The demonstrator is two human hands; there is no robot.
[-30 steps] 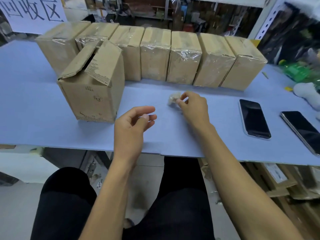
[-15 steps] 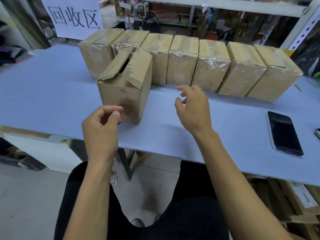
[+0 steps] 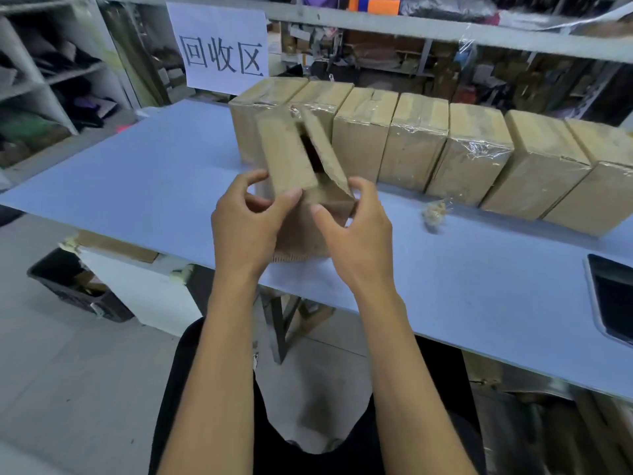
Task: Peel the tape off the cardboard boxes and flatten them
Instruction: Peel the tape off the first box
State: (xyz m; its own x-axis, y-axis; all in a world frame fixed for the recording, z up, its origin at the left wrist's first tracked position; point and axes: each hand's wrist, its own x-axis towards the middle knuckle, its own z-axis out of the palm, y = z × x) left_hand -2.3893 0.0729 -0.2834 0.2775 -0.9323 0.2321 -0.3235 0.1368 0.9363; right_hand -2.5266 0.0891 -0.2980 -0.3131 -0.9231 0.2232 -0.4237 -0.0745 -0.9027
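An untaped cardboard box [image 3: 294, 159] with its top flaps ajar stands near the front edge of the blue table [image 3: 137, 180]. My left hand [image 3: 246, 217] grips its near left corner, thumb on the front face. My right hand [image 3: 356, 228] grips its near right corner, thumb on the front and fingers round the side. Behind it stands a row of several boxes [image 3: 418, 142] wrapped in clear tape. A crumpled ball of peeled tape [image 3: 435, 212] lies on the table to the right.
A black phone [image 3: 613, 299] lies at the table's right edge. A white sign with black characters [image 3: 222, 49] hangs behind the boxes. Shelves full of goods line the back and left. A dark crate [image 3: 75, 286] sits on the floor at left.
Both hands moved onto the open box and took hold of its near corners. The right hand left the tape ball on the table. The view swung left.
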